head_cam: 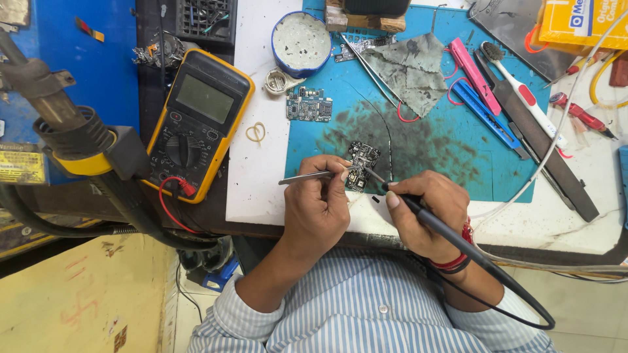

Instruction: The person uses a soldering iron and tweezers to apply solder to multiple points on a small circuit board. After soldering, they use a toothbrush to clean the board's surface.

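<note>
**Premises: electronics repair workshop**

Small bench set up for board-level repair. Evidence: a yellow-cased multimeter (199,124) at the bench edge, a stained blue work mat (458,150), bare circuit boards (309,104), a soldering iron (425,212) on a black lead, tweezers (307,176), a hot-air nozzle (59,124) and loose screwdrivers (582,116).

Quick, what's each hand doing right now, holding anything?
Left hand: closed on metal tweezers, tip at the small circuit board.
Right hand: closed on a black soldering iron, tip on the same board.
</note>
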A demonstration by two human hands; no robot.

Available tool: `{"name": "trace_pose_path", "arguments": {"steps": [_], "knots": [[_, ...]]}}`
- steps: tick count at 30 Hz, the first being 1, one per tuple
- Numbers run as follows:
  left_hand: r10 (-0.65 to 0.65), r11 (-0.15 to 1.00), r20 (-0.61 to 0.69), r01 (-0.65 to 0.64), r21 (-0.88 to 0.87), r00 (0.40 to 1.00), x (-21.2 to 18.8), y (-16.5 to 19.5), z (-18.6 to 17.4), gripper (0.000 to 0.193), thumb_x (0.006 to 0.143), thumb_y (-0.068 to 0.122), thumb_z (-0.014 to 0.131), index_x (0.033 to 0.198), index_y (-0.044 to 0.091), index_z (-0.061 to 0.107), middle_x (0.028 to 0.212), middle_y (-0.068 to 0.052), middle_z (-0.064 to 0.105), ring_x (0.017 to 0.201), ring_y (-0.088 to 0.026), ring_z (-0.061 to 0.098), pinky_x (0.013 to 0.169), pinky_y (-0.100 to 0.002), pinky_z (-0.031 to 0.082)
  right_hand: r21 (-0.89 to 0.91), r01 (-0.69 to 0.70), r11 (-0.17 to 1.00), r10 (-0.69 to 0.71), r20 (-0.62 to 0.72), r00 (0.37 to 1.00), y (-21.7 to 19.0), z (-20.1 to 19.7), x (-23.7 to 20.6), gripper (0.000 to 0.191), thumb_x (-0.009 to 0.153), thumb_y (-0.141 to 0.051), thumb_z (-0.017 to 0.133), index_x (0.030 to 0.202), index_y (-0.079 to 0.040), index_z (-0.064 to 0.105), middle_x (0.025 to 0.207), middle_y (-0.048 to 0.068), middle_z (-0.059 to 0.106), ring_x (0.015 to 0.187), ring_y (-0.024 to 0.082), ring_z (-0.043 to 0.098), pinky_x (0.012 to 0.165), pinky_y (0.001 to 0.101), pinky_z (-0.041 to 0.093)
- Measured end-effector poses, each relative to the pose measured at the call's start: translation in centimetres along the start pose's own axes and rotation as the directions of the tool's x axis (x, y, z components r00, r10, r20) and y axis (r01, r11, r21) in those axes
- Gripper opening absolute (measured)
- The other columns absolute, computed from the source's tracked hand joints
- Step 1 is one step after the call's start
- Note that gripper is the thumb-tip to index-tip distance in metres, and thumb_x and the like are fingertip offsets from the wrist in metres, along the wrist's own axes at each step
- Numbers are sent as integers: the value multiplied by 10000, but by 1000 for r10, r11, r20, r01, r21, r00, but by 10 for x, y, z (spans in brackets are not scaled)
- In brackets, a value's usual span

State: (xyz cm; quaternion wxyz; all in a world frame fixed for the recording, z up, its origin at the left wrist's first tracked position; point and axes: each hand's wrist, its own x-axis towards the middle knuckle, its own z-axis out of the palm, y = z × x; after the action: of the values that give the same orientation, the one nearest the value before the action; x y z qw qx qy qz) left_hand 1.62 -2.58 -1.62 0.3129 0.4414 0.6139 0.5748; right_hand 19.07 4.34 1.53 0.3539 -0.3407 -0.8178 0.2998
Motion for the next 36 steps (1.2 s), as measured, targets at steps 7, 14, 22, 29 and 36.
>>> {"name": "trace_pose_path", "arguments": {"steps": [7, 14, 22, 29, 36], "knots": [[-21, 1000, 2, 21, 0, 1000, 0, 0, -1, 93, 1018, -24, 603, 1092, 7, 555, 1071, -116, 718, 708, -106, 674, 621, -254, 558, -1, -4, 1000, 4, -5, 1000, 1, 1, 0, 118, 849, -12, 739, 940, 0, 666, 782, 111, 672, 633, 212, 626, 601, 321, 458], [40, 999, 5, -40, 15, 999, 1, -1, 0, 109, 1021, -41, 602, 1103, 10, 552, 1081, -120, 717, 752, -121, 699, 651, -261, 574, -11, -16, 1000, 16, -10, 1000, 0, 1, 0, 119, 847, -9, 741, 942, 1, 671, 785, 115, 675, 632, 211, 627, 598, 322, 456], [54, 998, 7, -54, 38, 999, 1, -1, 0, 109, 1016, -44, 609, 1095, 9, 555, 1070, -117, 717, 735, -121, 696, 638, -261, 566, -6, -7, 1000, 7, -14, 1000, 0, 1, 0, 119, 849, -3, 741, 942, 0, 667, 803, 117, 683, 641, 208, 632, 603, 317, 459], [30, 999, 10, -30, 28, 1000, 1, 0, 0, 113, 1012, -43, 610, 1093, 12, 554, 1072, -118, 724, 705, -114, 684, 620, -258, 558, -17, -4, 1000, 3, -20, 1000, 0, 2, 0, 131, 842, -6, 742, 950, -5, 667, 826, 121, 693, 657, 212, 638, 615, 316, 467], [57, 998, 6, -57, 37, 998, 1, -1, 0, 111, 1019, -41, 607, 1100, 13, 553, 1078, -117, 719, 723, -113, 689, 634, -256, 562, -19, -28, 999, 28, -16, 999, 0, 1, 0, 128, 841, -2, 744, 949, -2, 676, 772, 106, 666, 619, 203, 611, 590, 319, 446]]}}
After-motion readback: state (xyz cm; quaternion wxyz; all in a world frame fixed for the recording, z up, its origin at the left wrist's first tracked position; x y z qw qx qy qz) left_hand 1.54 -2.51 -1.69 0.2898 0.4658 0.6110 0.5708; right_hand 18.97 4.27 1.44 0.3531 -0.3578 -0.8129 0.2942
